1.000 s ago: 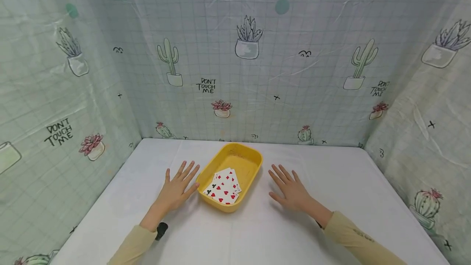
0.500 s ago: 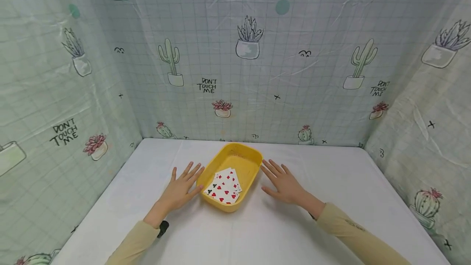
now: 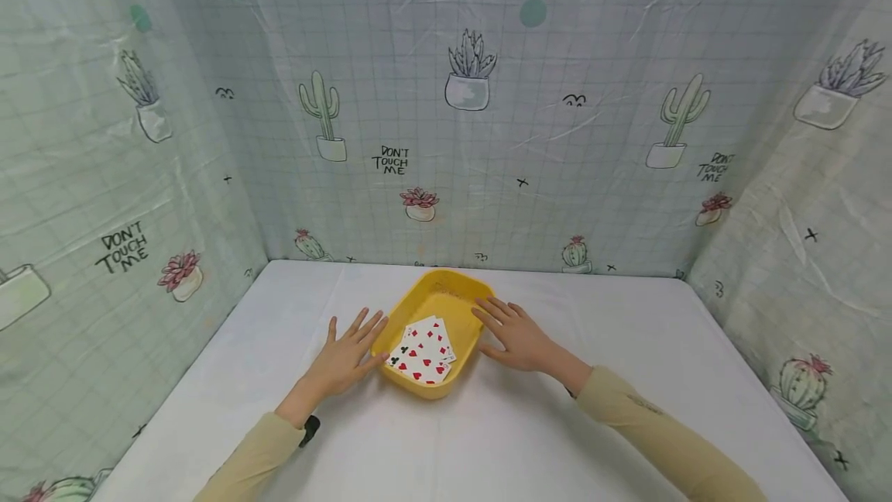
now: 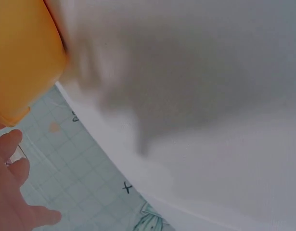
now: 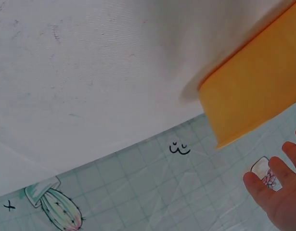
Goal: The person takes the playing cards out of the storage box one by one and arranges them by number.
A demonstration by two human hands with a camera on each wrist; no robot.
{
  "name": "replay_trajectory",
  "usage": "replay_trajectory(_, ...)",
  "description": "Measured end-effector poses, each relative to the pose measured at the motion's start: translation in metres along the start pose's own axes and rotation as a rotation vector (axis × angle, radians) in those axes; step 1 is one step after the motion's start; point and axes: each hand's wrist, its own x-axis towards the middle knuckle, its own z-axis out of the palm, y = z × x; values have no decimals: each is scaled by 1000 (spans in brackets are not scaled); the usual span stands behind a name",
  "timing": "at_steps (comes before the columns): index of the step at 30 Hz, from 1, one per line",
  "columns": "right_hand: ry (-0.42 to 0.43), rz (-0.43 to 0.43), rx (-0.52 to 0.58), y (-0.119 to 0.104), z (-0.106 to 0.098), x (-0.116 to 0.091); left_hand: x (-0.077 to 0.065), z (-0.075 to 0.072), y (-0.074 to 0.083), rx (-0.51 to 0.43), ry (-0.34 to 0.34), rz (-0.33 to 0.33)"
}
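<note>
- A yellow tray [image 3: 465, 322] sits on the white table [image 3: 606, 339], just below the middle of the head frame, slanting from upper right to lower left.
- Its corners are rounded and its walls low; small reddish-brown specks mark the inside near its upper end.
- In the wrist views the outer wall looks smooth, plain and more orange, filling the upper left of the left one and the right side of the right one.
- Playing cards [image 3: 423, 352] lie face up and overlapping in the tray's lower part, slightly fanned: white faces, red diamonds above, red hearts below, black clubs at the left.
- The left hand [image 3: 339, 361], fingers spread, is at the tray's left side, thumb by the rim; contact is unclear.
- The right hand [image 3: 518, 338], fingers extended and slightly apart, reaches over the right rim; whether it touches, I cannot tell.
- Neither hand pinches anything.
- Behind hangs a cactus-print cloth [image 3: 523, 138].
</note>
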Motion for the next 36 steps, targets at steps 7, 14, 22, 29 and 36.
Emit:
replay_trajectory(7, -20, -23, -8, -6, -1, 14, 1, 4, 1, -3, -18, 6)
replay_trajectory(14, -72, -48, -5, -11, 3, 30, 0, 5, 1, -14, -30, 3)
replay_trajectory(22, -129, -89, 8, -21, 12, 51, -2, 7, 2, 9, -23, 23)
replay_trajectory(29, -228, -147, -23, -36, 13, 67, -1, 5, 6, 30, -50, 27)
replay_trajectory(36, -298, -286, -29, -47, 19, 77, -2, 5, 7, 22, -51, 40)
